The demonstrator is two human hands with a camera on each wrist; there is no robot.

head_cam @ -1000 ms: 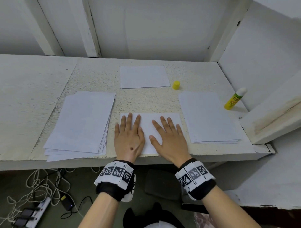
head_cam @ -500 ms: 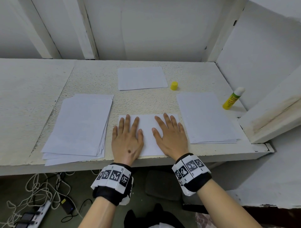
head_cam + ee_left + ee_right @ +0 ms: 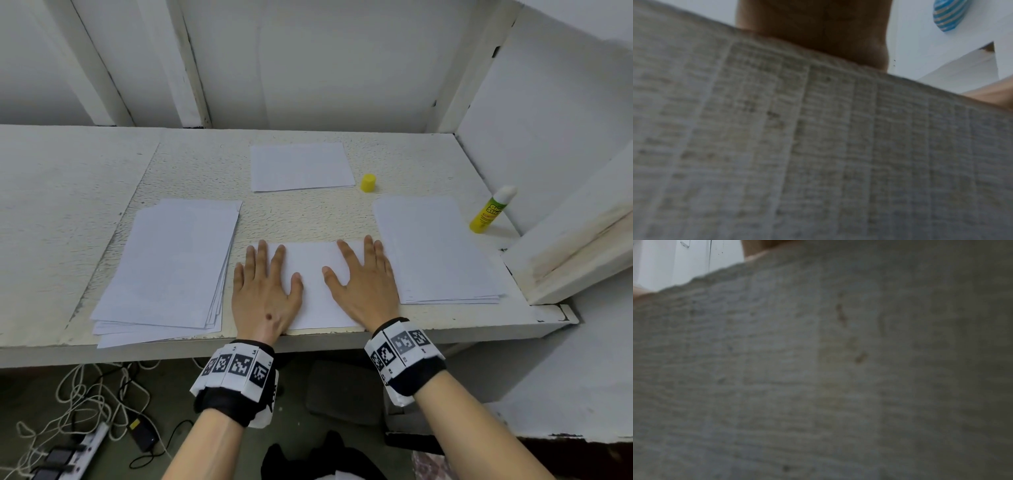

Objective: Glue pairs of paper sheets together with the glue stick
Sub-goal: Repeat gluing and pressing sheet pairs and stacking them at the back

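A small white sheet (image 3: pixel 311 274) lies at the front edge of the table, and both hands press flat on it. My left hand (image 3: pixel 263 287) covers its left part, fingers straight and spread. My right hand (image 3: pixel 363 284) lies on its right part, also flat. The yellow glue stick (image 3: pixel 491 210) stands uncapped at the far right, leaning by the wall. Its yellow cap (image 3: pixel 368 182) stands near the middle back. Both wrist views show only the blurred table edge close up.
A thick pile of white sheets (image 3: pixel 171 267) lies left of my hands, a thinner pile (image 3: pixel 435 246) to the right. A small sheet (image 3: pixel 301 166) lies at the back. A white beam (image 3: pixel 575 246) juts in at the right. Cables (image 3: pixel 85 404) lie on the floor.
My hands have slid apart across the front sheet, the left toward its left edge and the right toward its right edge. Nothing else has moved.
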